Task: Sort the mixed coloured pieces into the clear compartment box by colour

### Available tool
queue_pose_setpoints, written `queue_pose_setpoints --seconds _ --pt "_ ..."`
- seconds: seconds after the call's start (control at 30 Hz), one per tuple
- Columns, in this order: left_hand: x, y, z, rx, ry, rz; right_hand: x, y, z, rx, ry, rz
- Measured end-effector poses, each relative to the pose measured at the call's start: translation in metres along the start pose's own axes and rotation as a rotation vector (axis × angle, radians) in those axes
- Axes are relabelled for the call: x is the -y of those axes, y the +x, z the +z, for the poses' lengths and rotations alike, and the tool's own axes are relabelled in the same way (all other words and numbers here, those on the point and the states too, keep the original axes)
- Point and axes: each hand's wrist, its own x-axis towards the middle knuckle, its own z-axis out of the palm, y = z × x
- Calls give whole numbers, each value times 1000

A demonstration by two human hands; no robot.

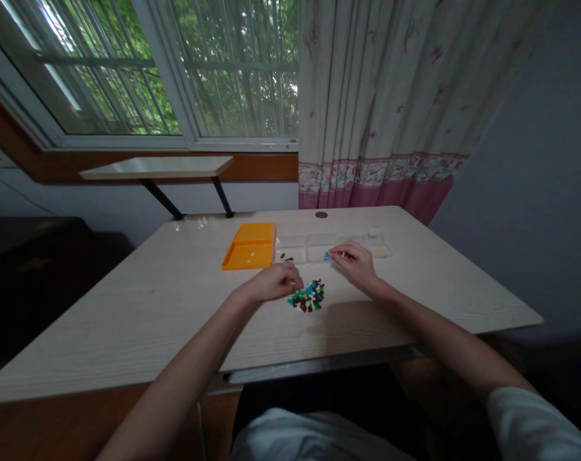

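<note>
A small heap of toy building bricks (pixel 307 296) in green, blue, brown, white and yellow lies on the table. At its upper left edge is my left hand (pixel 275 280), its fingers curled and closed; whatever they hold, if anything, is hidden. My right hand (pixel 355 262) reaches over a clear divided tray (pixel 321 260), thumb and fingertips pinched together. Small blue bricks (pixel 327 255) show right at those fingertips; whether they are gripped or lie in the tray is unclear. The tray's left compartment contains a few brown bricks (pixel 287 258), and a yellow piece (pixel 378 251) lies in a right one.
An open orange case (pixel 250 251) with small white bits in it stands left of the tray. Behind it, a raised shelf (pixel 160 168) on black legs rises from the table (pixel 175 307). A dark round disc (pixel 321 215) sits near the back edge, before the curtain (pixel 367 109).
</note>
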Motion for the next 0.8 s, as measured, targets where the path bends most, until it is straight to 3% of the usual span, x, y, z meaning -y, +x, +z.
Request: queue_pose_setpoints --seconds 0.27,0.4,0.5,0.67,0.8 --pt "-2 -1 -2 36 24 -23 -1 -1 0 23 -24 -26" --pt "3 -2 0 22 48 -54 -10 5 -7 123 -89 -84" --pt "6 -3 1 -1 48 -68 -27 16 -27 257 -246 -47" --pt "7 -2 3 -4 70 -101 -78 29 -79 517 -510 225" --pt "6 -2 3 -16 79 -145 -110 26 -108 594 -565 388"
